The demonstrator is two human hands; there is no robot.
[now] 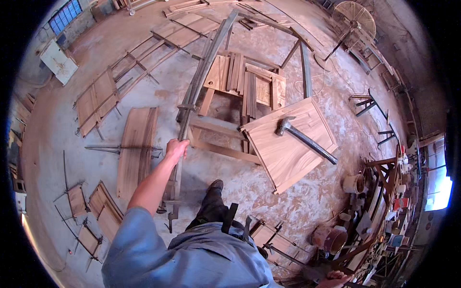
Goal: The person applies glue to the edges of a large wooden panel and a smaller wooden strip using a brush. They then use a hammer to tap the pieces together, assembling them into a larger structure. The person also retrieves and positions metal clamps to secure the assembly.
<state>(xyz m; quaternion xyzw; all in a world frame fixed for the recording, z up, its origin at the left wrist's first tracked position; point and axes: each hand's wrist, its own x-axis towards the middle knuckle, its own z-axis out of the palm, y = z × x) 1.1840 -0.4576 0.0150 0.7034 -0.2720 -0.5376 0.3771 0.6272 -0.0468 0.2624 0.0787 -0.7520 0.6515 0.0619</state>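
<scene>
My left hand [177, 149] is closed round one of the long metal bar clamps [186, 108] that lean along the left side of a metal work frame [218, 124]. On the frame's near right corner lies a framed wooden panel [283, 153] with angled edges. A claw hammer [307, 139] rests across that panel, its head toward the frame. Low at the right edge of my body, my right hand [334, 278] is partly cut off by the picture's lower border. Its fingers look curled round a dark metal bar [288, 257].
Inside the frame are stacked wooden strips [235, 72] and boards. Clamped panels [137, 149] lie on the floor to the left. A standing fan [354, 21] is at the far right. Buckets [330, 239] and a cluttered rack [384, 206] line the right side.
</scene>
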